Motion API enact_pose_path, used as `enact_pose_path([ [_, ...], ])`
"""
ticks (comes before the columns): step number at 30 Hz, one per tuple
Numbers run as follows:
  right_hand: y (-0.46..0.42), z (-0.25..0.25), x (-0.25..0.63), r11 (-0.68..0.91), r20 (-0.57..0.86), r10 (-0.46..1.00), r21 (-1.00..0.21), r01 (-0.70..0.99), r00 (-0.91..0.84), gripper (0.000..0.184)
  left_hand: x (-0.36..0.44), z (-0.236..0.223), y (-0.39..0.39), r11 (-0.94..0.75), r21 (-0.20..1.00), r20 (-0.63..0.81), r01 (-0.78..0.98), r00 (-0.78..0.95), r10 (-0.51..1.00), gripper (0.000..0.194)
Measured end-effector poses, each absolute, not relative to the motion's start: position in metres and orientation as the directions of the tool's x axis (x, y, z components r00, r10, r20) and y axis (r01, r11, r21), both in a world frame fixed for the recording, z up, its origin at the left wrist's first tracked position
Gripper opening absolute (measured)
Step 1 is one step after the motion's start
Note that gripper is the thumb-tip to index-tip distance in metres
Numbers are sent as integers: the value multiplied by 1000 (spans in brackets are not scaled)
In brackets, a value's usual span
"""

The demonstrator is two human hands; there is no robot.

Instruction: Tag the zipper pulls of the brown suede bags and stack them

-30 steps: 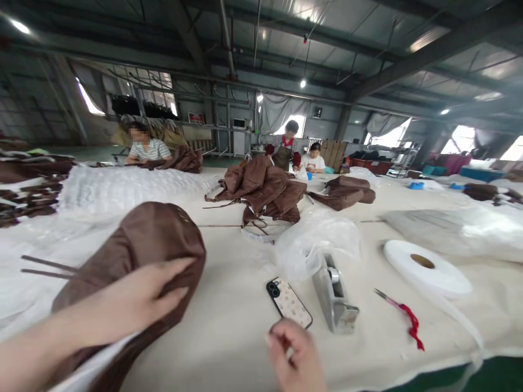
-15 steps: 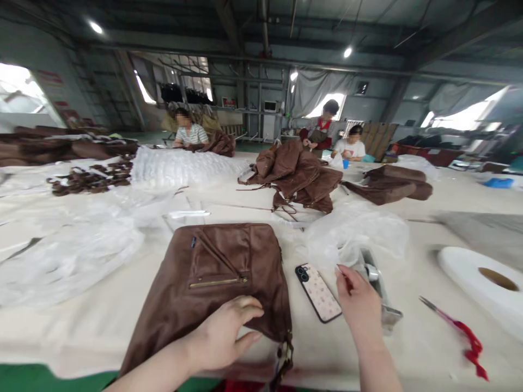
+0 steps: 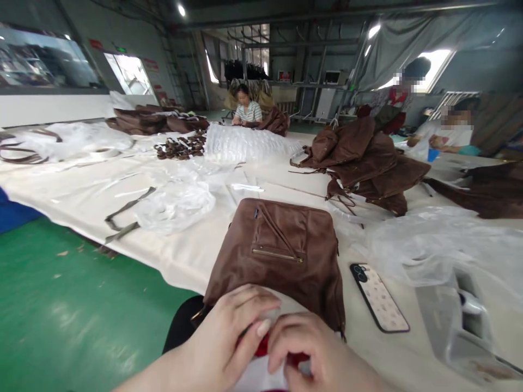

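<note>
A brown leather bag (image 3: 281, 250) lies flat on the cream table, its zip pocket facing up. At its near edge my left hand (image 3: 229, 337) and my right hand (image 3: 314, 354) meet, fingers curled together. Both pinch a small red thing (image 3: 263, 344) between them, and white material shows just below. I cannot make out what the red thing is. A phone in a patterned case (image 3: 379, 296) lies to the right of the bag.
A grey tape dispenser (image 3: 461, 321) and crumpled clear plastic (image 3: 441, 245) sit at the right. A pile of brown bags (image 3: 363, 163) is further back, with bubble wrap (image 3: 245, 144) and loose straps (image 3: 126, 215). Three people work at the far side. Green floor (image 3: 61, 305) is on the left.
My view swung left and down. My right hand left the tape dispenser and joined my left hand at the bag's near edge, where both now pinch a red thing.
</note>
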State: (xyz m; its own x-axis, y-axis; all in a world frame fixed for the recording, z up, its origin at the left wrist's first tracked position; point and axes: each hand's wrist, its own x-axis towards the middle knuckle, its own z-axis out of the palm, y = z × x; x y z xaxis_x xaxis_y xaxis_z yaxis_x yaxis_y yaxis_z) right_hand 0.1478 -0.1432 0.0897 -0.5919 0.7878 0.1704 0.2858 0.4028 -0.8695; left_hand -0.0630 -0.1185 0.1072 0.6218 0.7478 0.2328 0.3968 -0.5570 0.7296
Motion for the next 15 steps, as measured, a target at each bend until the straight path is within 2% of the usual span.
enact_pose_path([
  [3, -133, 89, 139, 442, 256, 813, -855, 269, -523, 27, -62, 94, -109, -213, 931, -63, 295, 708, 704, 27],
  [6, -110, 79, 135, 433, 265, 847, -846, 311, -460, 20, -64, 69, -96, 22, 981, -158, 195, 716, 680, 33],
  [8, -88, 66, 138, 332, 229, 939, -803, 495, -258, 21, -68, 53, -86, 33, 983, -138, 179, 613, 778, 34],
  [11, -52, 42, 144, 6, 128, 987, -613, 790, 92, 30, -77, 35, -71, -20, 976, -80, 218, 442, 894, 37],
  [13, -35, 29, 146, -106, 73, 985, -473, 875, 159, 26, -83, 27, -63, -33, 968, -63, 247, 372, 926, 39],
  [15, -27, 19, 145, -87, 56, 991, -425, 901, 122, 17, -88, 20, -57, -22, 965, -69, 261, 336, 939, 40],
])
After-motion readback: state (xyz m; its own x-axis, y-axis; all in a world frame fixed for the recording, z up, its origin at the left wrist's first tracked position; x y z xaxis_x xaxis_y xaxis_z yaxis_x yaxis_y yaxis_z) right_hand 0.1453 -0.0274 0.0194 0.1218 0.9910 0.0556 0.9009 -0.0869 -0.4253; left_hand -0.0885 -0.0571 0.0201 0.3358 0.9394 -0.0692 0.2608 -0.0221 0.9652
